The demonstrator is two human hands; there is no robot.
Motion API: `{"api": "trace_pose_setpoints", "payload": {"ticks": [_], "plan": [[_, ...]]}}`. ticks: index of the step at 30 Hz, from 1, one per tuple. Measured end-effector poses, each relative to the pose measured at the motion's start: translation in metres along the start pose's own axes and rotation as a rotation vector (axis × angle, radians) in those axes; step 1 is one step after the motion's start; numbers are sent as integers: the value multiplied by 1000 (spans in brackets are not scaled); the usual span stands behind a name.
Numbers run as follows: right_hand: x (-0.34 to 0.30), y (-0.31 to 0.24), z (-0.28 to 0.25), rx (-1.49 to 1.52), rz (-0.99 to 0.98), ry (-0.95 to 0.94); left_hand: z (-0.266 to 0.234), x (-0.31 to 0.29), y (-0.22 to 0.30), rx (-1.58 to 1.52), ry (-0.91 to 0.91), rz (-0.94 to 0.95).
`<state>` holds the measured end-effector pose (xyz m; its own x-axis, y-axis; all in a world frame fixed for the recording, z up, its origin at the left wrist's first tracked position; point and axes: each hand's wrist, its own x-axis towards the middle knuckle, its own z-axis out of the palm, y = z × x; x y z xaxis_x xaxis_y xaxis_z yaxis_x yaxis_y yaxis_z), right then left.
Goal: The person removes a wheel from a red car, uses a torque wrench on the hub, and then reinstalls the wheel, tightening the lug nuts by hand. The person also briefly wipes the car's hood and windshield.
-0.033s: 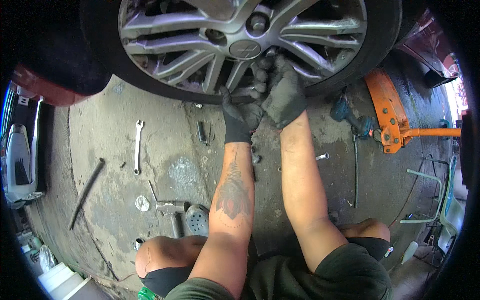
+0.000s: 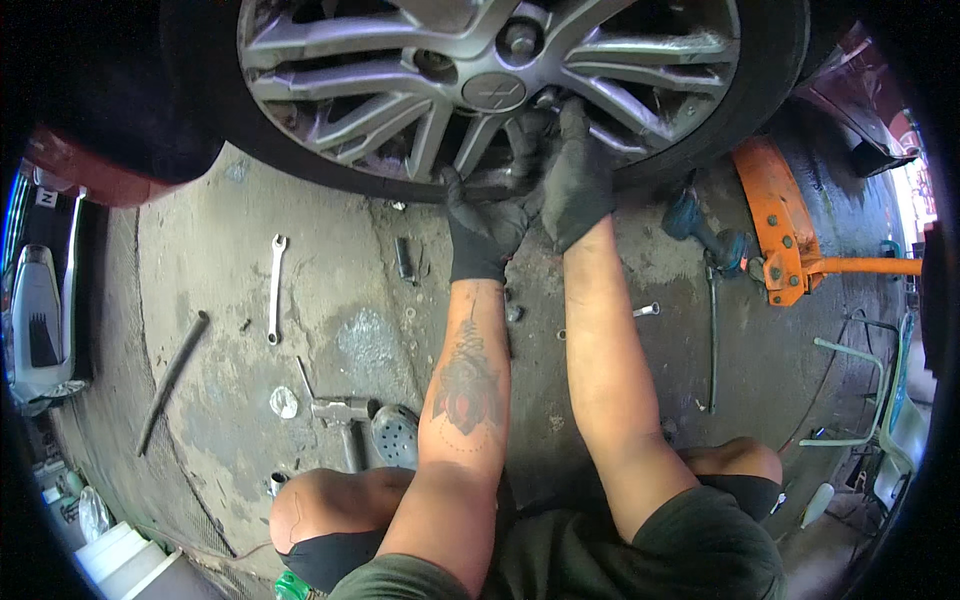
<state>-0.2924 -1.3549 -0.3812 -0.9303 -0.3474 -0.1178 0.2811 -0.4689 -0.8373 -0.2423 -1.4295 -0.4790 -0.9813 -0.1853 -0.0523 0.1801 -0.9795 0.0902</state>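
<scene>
A silver multi-spoke alloy wheel with a black tyre stands before me. Both my hands wear dark gloves. My right hand is raised to the lug hole at the lower right of the round centre cap. Its thumb and finger pinch at a small dark lug nut there; the other fingers are curled and blurred. Close beside it, my left hand is cupped palm up below the lower rim, thumb spread upward. Its fingertips are partly hidden near the right hand. Another lug nut sits above the cap.
On the concrete at left lie a combination wrench, a black socket, a rubber hose and a hammer. Rightward are a cordless impact wrench, a long bar and an orange floor jack. A chair stands far right.
My right hand has turned slightly at the lug hole, its curled fingers shifting and blurring. The left hand stays almost where it was. The view has shifted a little.
</scene>
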Motion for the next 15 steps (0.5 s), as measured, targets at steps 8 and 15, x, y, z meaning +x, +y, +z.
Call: {"api": "trace_pose_setpoints", "payload": {"ticks": [8, 15], "plan": [[8, 9, 10, 146, 11, -126, 1, 8, 6, -100, -68, -7], [5, 63, -94, -1071, 38, -498, 13, -1, 7, 10, 185, -104]]}}
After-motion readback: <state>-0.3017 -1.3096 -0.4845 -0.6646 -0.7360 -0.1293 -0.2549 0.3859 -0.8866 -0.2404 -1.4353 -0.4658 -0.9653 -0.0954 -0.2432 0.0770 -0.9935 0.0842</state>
